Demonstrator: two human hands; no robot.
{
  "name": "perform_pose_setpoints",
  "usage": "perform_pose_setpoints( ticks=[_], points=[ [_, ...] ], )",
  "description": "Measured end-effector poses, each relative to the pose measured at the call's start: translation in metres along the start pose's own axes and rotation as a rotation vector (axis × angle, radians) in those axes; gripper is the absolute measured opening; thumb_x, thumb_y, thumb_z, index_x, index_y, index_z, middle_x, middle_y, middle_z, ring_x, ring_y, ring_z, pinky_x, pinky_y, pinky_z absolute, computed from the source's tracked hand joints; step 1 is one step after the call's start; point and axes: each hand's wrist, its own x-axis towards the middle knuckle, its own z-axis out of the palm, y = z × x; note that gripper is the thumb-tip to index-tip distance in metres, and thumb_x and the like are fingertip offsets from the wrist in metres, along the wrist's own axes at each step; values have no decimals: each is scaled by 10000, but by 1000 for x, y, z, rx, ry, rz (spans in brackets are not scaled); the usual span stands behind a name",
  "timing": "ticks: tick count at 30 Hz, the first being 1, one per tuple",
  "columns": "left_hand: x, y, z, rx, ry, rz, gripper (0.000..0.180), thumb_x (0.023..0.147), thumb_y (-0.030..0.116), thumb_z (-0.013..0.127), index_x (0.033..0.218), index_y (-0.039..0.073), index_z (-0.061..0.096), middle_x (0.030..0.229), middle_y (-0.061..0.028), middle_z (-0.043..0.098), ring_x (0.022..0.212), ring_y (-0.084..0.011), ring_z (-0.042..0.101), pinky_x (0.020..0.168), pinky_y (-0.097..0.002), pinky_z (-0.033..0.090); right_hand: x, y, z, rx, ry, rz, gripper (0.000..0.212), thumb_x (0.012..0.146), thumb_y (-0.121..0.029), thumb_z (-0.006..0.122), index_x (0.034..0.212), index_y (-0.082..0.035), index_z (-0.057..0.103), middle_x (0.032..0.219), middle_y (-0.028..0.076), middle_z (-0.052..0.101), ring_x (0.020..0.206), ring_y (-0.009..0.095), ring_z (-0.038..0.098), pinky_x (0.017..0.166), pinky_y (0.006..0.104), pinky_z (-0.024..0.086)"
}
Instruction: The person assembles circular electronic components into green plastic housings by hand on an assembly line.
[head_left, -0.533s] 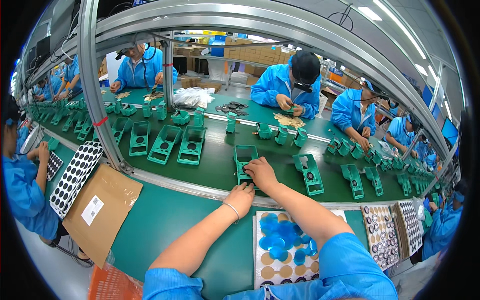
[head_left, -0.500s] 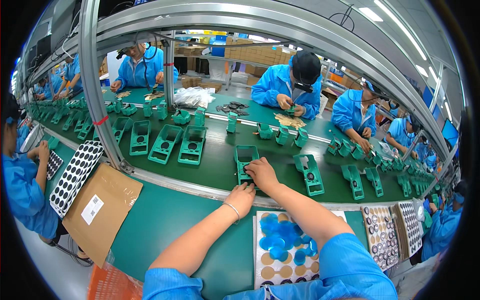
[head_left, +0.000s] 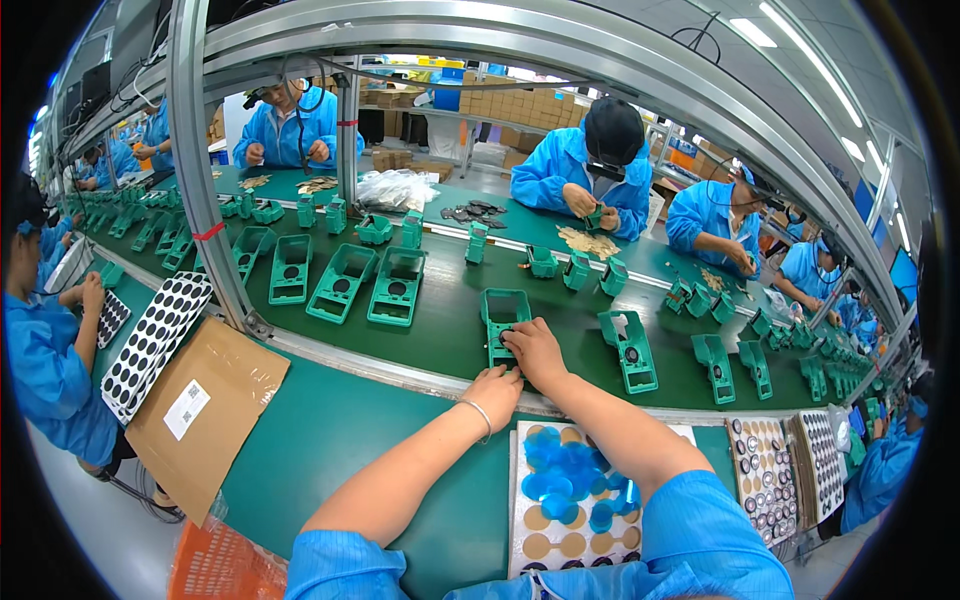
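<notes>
A green plastic housing [head_left: 505, 304] lies on the dark green belt ahead of me, its open compartment facing up at the far end. My right hand [head_left: 536, 354] reaches over its nearer half, fingers bent and pressed down inside at a round black part [head_left: 508, 338], which they partly cover. My left hand [head_left: 493, 393] is at the housing's near end, its fingers bunched against that edge; the fingertips of both hands almost meet. What lies under the fingers is hidden. To the right sits another green housing [head_left: 630, 352] with a black disc in it.
Beside my right forearm, a sheet [head_left: 536, 546] of tan discs carries loose blue films [head_left: 560, 470]. Further right is a tray of round parts [head_left: 762, 478]. Cardboard [head_left: 222, 395] and a sheet of black discs [head_left: 160, 340] lie left, near a metal post [head_left: 190, 170]. Co-workers [head_left: 590, 165] sit opposite.
The whole view has shifted slightly, with the scene sliding right. My hands stay at the same housing, barely moved against it. A co-worker at the far right has lifted a hand off the table.
</notes>
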Motion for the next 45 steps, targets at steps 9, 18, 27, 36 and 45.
perform_pose_setpoints(
  ticks=[9,18,27,36,45],
  points=[
    [6,5,-7,-10,-54,21,309,768,72,517,1065,-1,563,1112,-126,556,1133,-300,470,961,-377,378,-4,1,-18,-147,-177,-90,206,802,-168,559,948,-58,654,1051,109,576,963,296,493,819,386,419],
    [13,3,-7,-27,-144,29,329,793,94,535,1112,16,545,1293,-137,458,1189,-320,430,990,-373,366,12,31,-27,-29,-397,-29,226,766,-193,600,979,-132,647,964,85,584,936,309,487,828,375,427],
    [13,1,-14,-107,-196,15,331,788,79,537,1115,34,557,1301,-115,464,1118,-312,473,955,-366,394,30,42,-23,-7,-590,0,384,682,-205,709,1045,-122,613,999,68,558,981,280,498,832,386,433],
    [12,-1,-10,-183,-129,49,330,788,68,538,1115,32,564,1290,-110,477,1092,-319,479,940,-363,404,75,39,-28,-135,-999,161,363,669,-265,751,977,-119,629,944,93,607,905,279,584,780,396,459],
    [15,6,-3,-165,-94,69,333,798,59,514,1125,23,563,1260,-126,495,1124,-310,467,956,-359,389,3,14,-41,-342,-586,10,322,731,-179,595,1051,-149,603,1045,72,563,1035,292,488,778,383,481]
  ],
)
